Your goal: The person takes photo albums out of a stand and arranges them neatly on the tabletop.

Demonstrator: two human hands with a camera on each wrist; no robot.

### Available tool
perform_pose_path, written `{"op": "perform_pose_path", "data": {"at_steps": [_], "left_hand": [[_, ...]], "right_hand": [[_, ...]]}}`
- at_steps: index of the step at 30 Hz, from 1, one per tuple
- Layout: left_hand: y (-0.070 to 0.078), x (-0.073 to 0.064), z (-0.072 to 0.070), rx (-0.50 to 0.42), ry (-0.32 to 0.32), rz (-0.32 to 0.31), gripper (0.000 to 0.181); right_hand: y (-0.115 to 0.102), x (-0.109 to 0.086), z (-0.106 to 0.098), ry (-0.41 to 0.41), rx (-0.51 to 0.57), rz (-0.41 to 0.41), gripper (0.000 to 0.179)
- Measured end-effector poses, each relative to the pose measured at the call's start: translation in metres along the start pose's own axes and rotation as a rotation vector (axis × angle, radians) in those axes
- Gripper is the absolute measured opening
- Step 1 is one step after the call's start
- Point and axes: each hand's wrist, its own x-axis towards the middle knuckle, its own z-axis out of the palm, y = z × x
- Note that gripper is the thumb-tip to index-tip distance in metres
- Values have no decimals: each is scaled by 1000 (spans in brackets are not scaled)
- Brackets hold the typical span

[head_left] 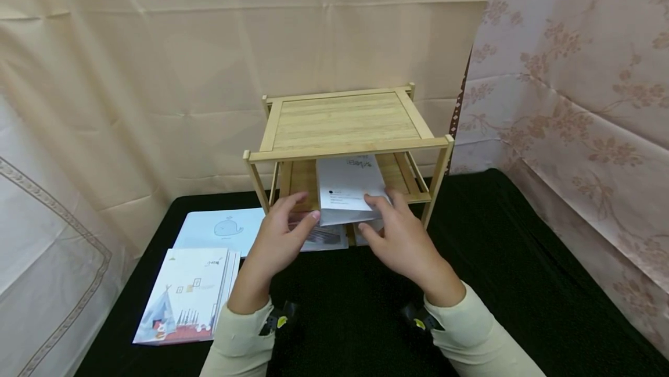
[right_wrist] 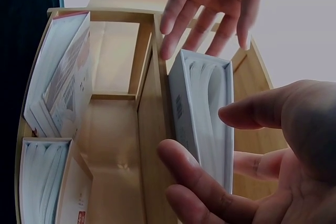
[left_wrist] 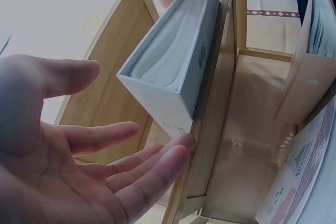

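The right hand (head_left: 407, 237) pinches one white book (head_left: 342, 182), its small print unreadable, above the rack's (head_left: 345, 118) middle tier; opposite, the left hand (head_left: 277, 237) is loosely spread. Below the grip sit two lower books (right_wrist: 79, 98); leftward, one whale book (head_left: 219, 229) and one tent book (head_left: 188, 290).

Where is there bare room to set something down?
Bare: the top board of the wooden rack, and the black cloth right of it and between the forearms. Crowded: the cloth's left side, under books, and the middle shelf, where left hand and right hand flank a white book.
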Motion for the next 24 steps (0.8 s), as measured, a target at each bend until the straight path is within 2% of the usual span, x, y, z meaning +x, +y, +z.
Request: {"op": "perform_pose_path", "data": {"at_steps": [24], "left_hand": [[-4,3,1,-35,26,-50,55]], "right_hand": [[-5,-2,-1,1,51,-26,44]]}}
